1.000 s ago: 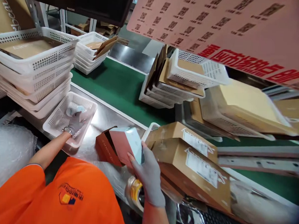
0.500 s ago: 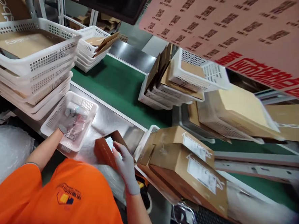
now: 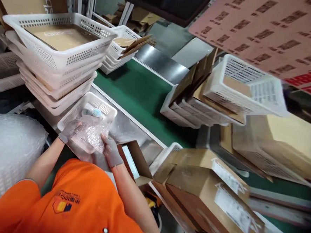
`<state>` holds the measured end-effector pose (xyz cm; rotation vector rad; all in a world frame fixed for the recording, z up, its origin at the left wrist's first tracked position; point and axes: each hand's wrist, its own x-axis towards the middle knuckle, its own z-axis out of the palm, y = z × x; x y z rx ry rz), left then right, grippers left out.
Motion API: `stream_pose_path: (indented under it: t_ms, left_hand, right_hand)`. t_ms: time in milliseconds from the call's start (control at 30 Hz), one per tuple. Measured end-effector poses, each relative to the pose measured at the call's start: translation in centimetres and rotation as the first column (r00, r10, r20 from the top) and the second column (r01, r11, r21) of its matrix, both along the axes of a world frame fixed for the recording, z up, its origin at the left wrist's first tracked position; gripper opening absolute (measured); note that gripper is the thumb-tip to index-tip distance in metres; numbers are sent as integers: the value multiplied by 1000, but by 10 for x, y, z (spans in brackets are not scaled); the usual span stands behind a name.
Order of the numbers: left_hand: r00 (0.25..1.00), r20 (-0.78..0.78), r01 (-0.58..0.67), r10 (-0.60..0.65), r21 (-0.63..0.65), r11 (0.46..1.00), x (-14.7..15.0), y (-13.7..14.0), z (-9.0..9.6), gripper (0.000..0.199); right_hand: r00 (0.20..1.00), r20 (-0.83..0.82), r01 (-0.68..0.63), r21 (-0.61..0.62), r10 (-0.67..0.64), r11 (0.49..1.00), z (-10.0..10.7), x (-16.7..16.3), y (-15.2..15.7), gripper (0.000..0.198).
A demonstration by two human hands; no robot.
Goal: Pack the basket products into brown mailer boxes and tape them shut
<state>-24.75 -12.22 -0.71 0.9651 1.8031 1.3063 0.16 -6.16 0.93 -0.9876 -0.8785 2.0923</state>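
A bubble-wrapped item (image 3: 92, 132) is held between my two gloved hands, over a white perforated basket (image 3: 113, 113). My left hand (image 3: 70, 129) grips its left side, and my right hand (image 3: 111, 150) has thumb and fingers on its right edge. What the clear wrap encloses is too blurred to make out. Behind it in the basket lies a small white item with a light blue round end (image 3: 96, 113). Just right of my right hand stands an open brown carton (image 3: 142, 161), a pale blue box (image 3: 130, 160) inside it.
Stacked white baskets (image 3: 60, 68) rise at the left, above a heap of bubble wrap (image 3: 11, 153). A green conveyor belt (image 3: 136, 90) runs behind the metal ledge. Labelled cartons (image 3: 193, 189) and more baskets (image 3: 249, 87) crowd the right. A monitor (image 3: 162, 1) hangs overhead.
My right hand has left the open carton and moved left to the bubble-wrapped item, which is now lifted in both hands. The pale blue box remains in the carton. The view has shifted left.
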Motion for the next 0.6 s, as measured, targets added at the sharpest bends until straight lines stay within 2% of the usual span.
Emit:
stream_pose_path:
  t_ms: [67,133,167,233,300,367,433,467,600]
  left_hand:
    - [993,-69,-102,99,-38,994,-10,-15,2,17]
    - [964,-176,-205,199,-19,979,-7,-28,7,24]
    - [951,-216,-226,222,5,974,-1,-32,10,28]
    - [958,-236,-158,162,35,987,18,-34,15,29]
    - [974,-225,-25,29,24,999,38,-30,18,24]
    - [963,-267,25,-29,-17,1000,48,-24,19,21]
    - [950,-313,-38,14,-68,997,48,-19,16,23]
    - [946,-322,-76,44,-89,993,44,-18,14,24]
    - [929,-333,-207,163,-103,973,23,-23,2,21]
  right_hand:
    - [998,58,28,62,-32,998,-6,-11,7,60]
    - [990,123,45,152,-64,987,-10,-24,14,58]
    - [984,164,29,201,-63,979,-11,-31,16,55]
    - [967,254,-90,297,12,951,-11,-45,18,46]
    - [933,326,-279,388,152,878,-10,-57,16,38]
    - [882,362,-450,457,302,767,-8,-64,16,32]
    - [835,382,-545,476,396,690,-7,-68,20,29]
    - [818,395,-570,464,418,678,-8,-68,25,29]
    - [774,433,-617,354,462,703,-18,-70,65,43]
